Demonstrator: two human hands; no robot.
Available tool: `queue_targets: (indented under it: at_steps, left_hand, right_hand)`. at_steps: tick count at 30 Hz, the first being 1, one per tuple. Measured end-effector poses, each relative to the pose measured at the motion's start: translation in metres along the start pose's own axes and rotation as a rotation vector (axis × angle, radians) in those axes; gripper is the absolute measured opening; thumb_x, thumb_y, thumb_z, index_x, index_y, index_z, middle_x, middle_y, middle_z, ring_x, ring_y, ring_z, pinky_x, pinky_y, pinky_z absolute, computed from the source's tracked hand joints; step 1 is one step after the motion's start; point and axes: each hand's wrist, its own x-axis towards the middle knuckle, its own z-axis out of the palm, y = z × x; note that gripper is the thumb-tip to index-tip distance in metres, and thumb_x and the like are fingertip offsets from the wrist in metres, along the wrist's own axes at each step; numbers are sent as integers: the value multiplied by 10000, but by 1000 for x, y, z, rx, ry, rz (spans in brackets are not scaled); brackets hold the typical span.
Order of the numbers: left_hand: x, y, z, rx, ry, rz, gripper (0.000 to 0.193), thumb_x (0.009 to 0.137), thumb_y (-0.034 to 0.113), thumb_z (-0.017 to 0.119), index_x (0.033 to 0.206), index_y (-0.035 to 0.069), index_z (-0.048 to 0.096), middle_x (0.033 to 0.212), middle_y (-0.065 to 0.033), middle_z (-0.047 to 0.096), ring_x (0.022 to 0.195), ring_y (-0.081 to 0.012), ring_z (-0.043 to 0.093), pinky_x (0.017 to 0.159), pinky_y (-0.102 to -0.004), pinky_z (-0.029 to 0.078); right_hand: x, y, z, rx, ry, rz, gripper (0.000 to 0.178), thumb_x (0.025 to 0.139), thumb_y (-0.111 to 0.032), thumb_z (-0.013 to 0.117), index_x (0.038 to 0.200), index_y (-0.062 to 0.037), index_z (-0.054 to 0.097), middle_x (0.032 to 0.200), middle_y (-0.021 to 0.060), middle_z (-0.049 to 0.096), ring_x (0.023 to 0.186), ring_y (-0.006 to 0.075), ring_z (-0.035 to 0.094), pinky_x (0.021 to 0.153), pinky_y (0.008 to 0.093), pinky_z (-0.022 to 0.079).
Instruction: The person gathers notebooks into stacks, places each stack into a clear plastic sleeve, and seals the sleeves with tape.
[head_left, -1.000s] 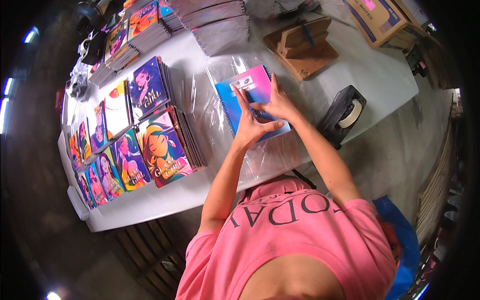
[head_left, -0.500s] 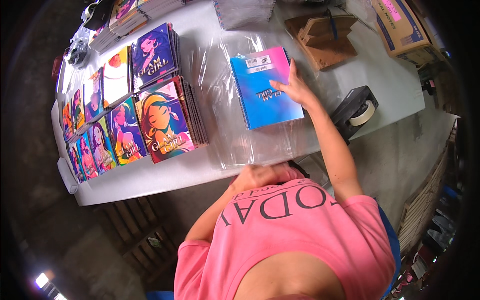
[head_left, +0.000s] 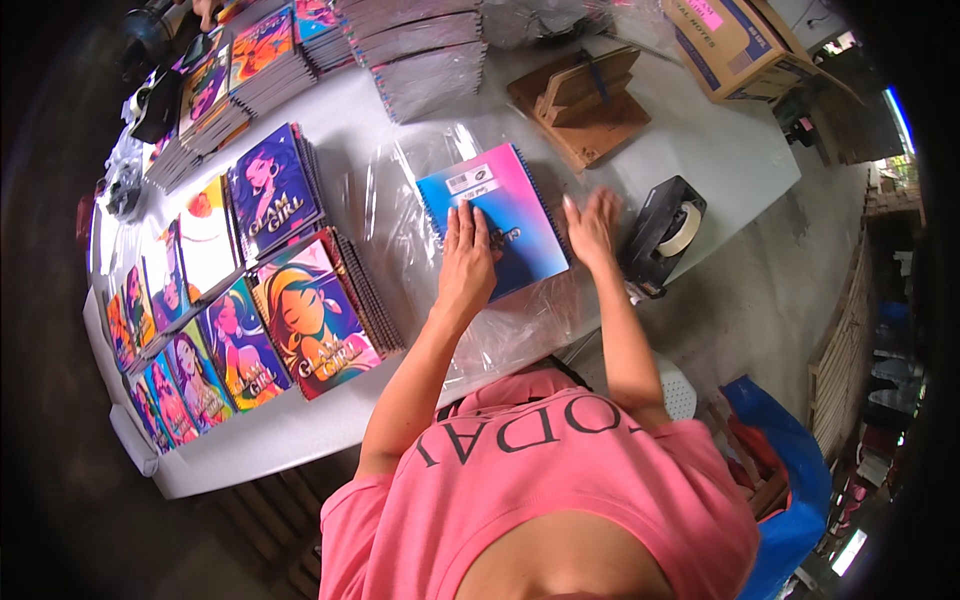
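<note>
Pressing notebook (head_left: 497,222) onto plastic sheet (head_left: 420,200), table (head_left: 700,150) centre.
Left hand (head_left: 468,262) flat on cover, fingers spread, gripping nothing; right hand (head_left: 592,228) open at its right edge, beside tape dispenser (head_left: 665,232). Notebook stacks (head_left: 260,290) left.

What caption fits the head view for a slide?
Left hand flat on a blue-pink spiral notebook over clear plastic wrap; right hand beside it, near the tape dispenser.
</note>
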Motion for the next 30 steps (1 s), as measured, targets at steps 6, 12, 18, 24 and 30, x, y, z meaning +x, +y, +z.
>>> queue_targets:
  at_steps: [6,12,18,24,30]
  left_hand:
    - [-2,-2,4,-19,-19,12,655,844,132,591,1372,-109,287,1469,-306,183,1369,-449,184,1099,-480,236]
    - [-3,-5,6,-17,-2,7,652,857,147,573,1378,-107,274,1471,-301,185,1374,-441,183,1089,-497,247]
    - [-5,-3,2,-18,-23,-8,642,868,144,555,1391,-87,263,1482,-283,173,1378,-430,182,1083,-497,265]
    - [-3,-2,2,-47,-5,-38,657,852,123,572,1391,-89,262,1475,-296,177,1376,-435,179,1099,-476,239]
    - [0,1,2,-52,-9,-10,669,843,127,588,1387,-92,267,1470,-298,190,1369,-446,189,1110,-459,227]
  right_hand:
    - [-18,40,35,-72,337,-130,456,932,-255,492,1278,40,471,1375,191,432,1315,322,362,1056,432,324]
    - [-29,-1,-9,580,360,58,200,770,-61,708,933,52,690,1142,131,643,977,217,632,855,289,484]
    - [-26,12,-12,615,453,-59,138,660,-45,785,730,27,691,991,98,661,884,171,617,791,285,471]
    - [-14,7,-50,687,-46,87,467,755,-346,761,996,12,581,918,129,634,823,162,596,745,283,461]
    - [23,18,-60,-21,-342,15,475,867,-471,595,854,3,604,718,80,625,700,147,595,673,286,465]
